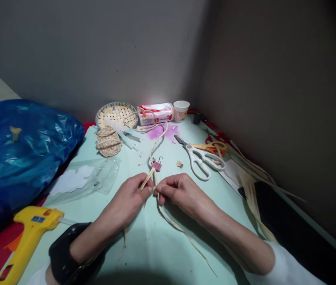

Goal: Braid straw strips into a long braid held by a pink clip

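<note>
Two grey walls are meeting in a corner behind a pale green bench point(156, 249). The bench is carrying a blue plastic bag point(22, 146) at its left edge, a yellow glue gun point(28, 233) in front of the bag, and white scissors point(202, 158) to the right. At centre the left hand point(129, 198) and right hand point(182, 194) are meeting, the fingers of each pinching together on the straw strands point(180, 229), whose loose ends are trailing back toward the person. The straw braid point(156, 144) is lying just beyond the fingertips, its long axis running away from the person, and both hands are sitting equally near it. A pink binder clip point(156, 164) is gripping its near end.
</note>
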### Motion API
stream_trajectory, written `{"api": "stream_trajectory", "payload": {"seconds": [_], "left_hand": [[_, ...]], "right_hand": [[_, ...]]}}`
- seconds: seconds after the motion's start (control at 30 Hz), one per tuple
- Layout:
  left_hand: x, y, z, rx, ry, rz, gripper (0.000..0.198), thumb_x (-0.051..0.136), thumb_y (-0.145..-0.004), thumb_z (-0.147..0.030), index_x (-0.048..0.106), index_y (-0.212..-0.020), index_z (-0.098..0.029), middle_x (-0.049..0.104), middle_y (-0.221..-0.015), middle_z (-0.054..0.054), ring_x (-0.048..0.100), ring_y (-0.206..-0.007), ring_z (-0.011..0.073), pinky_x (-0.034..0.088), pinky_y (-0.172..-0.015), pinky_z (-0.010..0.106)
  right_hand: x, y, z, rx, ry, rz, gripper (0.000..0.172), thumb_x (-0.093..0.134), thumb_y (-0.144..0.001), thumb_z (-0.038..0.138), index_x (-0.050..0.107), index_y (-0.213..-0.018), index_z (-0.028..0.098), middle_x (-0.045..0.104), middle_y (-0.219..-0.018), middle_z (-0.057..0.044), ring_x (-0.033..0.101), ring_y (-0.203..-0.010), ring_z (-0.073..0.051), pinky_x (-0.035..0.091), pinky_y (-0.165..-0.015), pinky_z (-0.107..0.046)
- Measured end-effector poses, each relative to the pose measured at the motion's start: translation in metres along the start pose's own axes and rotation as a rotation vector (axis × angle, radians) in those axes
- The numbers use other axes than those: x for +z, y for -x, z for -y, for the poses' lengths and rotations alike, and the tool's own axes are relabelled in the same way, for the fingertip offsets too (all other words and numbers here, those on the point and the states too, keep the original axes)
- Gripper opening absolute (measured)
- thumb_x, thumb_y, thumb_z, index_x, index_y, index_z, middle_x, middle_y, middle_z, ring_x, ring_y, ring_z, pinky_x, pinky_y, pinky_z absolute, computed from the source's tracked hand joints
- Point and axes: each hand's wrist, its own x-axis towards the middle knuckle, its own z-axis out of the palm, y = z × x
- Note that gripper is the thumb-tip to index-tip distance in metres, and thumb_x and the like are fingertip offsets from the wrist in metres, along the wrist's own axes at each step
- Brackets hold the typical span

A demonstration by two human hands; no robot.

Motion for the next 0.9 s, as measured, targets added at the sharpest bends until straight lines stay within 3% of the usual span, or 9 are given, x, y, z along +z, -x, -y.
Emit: {"api": "stream_trajectory", "payload": {"seconds": [0.1, 0.3, 0.4, 0.57, 0.7, 0.9], "left_hand": [[0.003, 0.0, 0.006, -0.033, 0.03, -0.039, 0.012, 0.046, -0.083, -0.026, 0.046, -0.072, -0.021, 0.042, -0.059, -0.007, 0.034, -0.053, 0.0115, 0.026, -0.05, 0.024], [0.002, 0.001, 0.004, -0.054, 0.076, 0.022, 0.021, 0.046, -0.086, -0.035, 0.045, -0.07, -0.021, 0.04, -0.055, -0.007, 0.031, -0.047, 0.0096, 0.023, -0.045, 0.023], [-0.003, 0.004, -0.002, -0.062, 0.085, 0.05, 0.034, 0.041, -0.088, -0.044, 0.051, -0.066, -0.019, 0.037, -0.053, -0.007, 0.029, -0.046, 0.0094, 0.023, -0.044, 0.023], [-0.017, 0.01, -0.009, -0.111, 0.078, -0.045, 0.037, 0.041, -0.085, -0.044, 0.065, -0.081, -0.015, 0.028, -0.046, -0.008, 0.023, -0.044, 0.0096, 0.018, -0.043, 0.024], [-0.018, 0.01, -0.008, -0.132, 0.096, -0.039, 0.027, 0.05, -0.08, -0.039, 0.064, -0.087, -0.016, 0.036, -0.048, -0.008, 0.027, -0.041, 0.0086, 0.02, -0.04, 0.022], [-0.002, 0.008, 0.0, -0.027, 0.019, -0.109, 0.01, 0.051, -0.081, -0.029, 0.053, -0.078, -0.02, 0.056, -0.058, -0.005, 0.04, -0.039, 0.0079, 0.029, -0.04, 0.02]], "right_hand": [[-0.001, -0.001, 0.0, -0.001, -0.005, 0.016, 0.03, 0.05, -0.081, 0.029, 0.067, -0.061, 0.015, 0.064, -0.06, -0.002, 0.04, -0.053, -0.01, 0.031, -0.055, -0.024], [0.0, -0.001, -0.001, -0.007, -0.049, 0.021, 0.027, 0.051, -0.08, 0.027, 0.068, -0.063, 0.014, 0.064, -0.061, -0.002, 0.041, -0.053, -0.01, 0.031, -0.054, -0.023], [0.0, -0.001, 0.0, -0.011, -0.084, 0.018, 0.027, 0.051, -0.079, 0.025, 0.068, -0.061, 0.014, 0.066, -0.063, -0.002, 0.044, -0.056, -0.01, 0.032, -0.057, -0.023], [-0.002, -0.001, 0.001, -0.006, -0.11, 0.012, 0.026, 0.054, -0.078, 0.026, 0.068, -0.06, 0.014, 0.065, -0.063, -0.001, 0.045, -0.056, -0.009, 0.03, -0.055, -0.022], [-0.003, -0.001, 0.0, 0.012, -0.137, 0.027, 0.025, 0.055, -0.078, 0.027, 0.069, -0.063, 0.013, 0.062, -0.059, 0.0, 0.035, -0.048, -0.007, 0.025, -0.049, -0.023], [-0.007, 0.002, 0.007, 0.053, -0.288, 0.079, 0.026, 0.054, -0.08, 0.027, 0.066, -0.062, 0.011, 0.047, -0.046, 0.003, 0.022, -0.042, -0.006, 0.014, -0.044, -0.025]]}}
